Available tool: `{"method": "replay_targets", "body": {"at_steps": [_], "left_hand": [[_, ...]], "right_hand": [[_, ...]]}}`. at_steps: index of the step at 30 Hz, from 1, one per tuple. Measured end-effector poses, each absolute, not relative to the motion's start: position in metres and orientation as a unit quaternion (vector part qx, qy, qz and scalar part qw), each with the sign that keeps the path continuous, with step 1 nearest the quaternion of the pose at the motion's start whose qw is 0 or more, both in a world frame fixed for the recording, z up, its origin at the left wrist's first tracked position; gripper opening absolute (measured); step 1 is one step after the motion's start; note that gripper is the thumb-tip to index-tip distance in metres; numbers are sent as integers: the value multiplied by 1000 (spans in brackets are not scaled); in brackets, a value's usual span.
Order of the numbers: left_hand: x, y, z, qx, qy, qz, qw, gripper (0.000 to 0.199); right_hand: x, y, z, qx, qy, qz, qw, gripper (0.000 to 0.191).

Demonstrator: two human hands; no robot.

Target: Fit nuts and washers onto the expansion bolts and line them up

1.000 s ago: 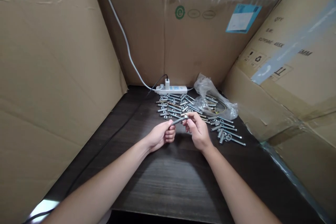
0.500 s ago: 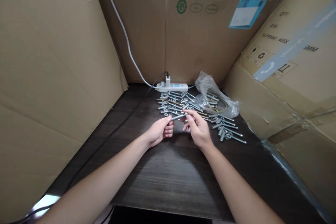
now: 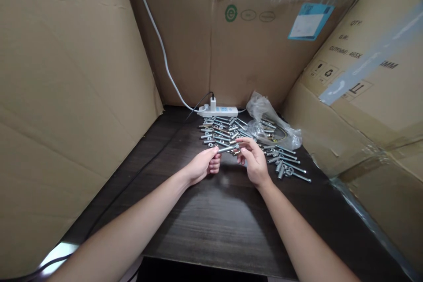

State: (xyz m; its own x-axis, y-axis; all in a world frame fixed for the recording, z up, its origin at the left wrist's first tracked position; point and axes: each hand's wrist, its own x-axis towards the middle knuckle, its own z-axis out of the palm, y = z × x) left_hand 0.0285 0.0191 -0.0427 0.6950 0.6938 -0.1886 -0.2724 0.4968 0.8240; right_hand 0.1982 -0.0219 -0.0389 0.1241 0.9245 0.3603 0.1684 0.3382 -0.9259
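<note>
My left hand [image 3: 204, 166] is closed, its thumb and curled fingers pinching one end of a silver expansion bolt [image 3: 227, 149]. The bolt lies nearly level and points to the right, with a nut [image 3: 237, 146] showing near its right end. Around that end is my right hand [image 3: 254, 162], index finger above and thumb below, with a gap between them. Whether a fingertip still touches the nut is hard to see. Behind both hands, rows of bolts, sleeves, nuts and washers [image 3: 216, 131] lie on the dark table [image 3: 211, 216].
A white power strip [image 3: 218, 111] with a plug and cables stands at the back. Right of it lies a crumpled clear plastic bag [image 3: 269, 116]. More bolts and sleeves [image 3: 287, 163] lie at right. Cardboard walls [image 3: 82, 97] enclose the left, back and right.
My right thumb and index finger have spread apart, and the nut end of the bolt shows more plainly. The view has shifted slightly. My left hand keeps its hold.
</note>
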Motion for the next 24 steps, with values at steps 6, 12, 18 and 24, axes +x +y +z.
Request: {"method": "replay_targets", "body": {"at_steps": [6,12,18,24], "left_hand": [[29,19,-41,410,259,300,821,31],[29,19,-42,418,271,311,810,30],[30,17,-43,438,275,303,801,29],[30,16,-40,443,283,301,796,30]], "right_hand": [[196,-22,-37,-481,-577,323,576,24],[194,-18,-37,-503,-545,342,577,26],[197,-16,-46,-540,-564,321,536,43],[200,-18,-46,-514,-577,340,537,34]]}}
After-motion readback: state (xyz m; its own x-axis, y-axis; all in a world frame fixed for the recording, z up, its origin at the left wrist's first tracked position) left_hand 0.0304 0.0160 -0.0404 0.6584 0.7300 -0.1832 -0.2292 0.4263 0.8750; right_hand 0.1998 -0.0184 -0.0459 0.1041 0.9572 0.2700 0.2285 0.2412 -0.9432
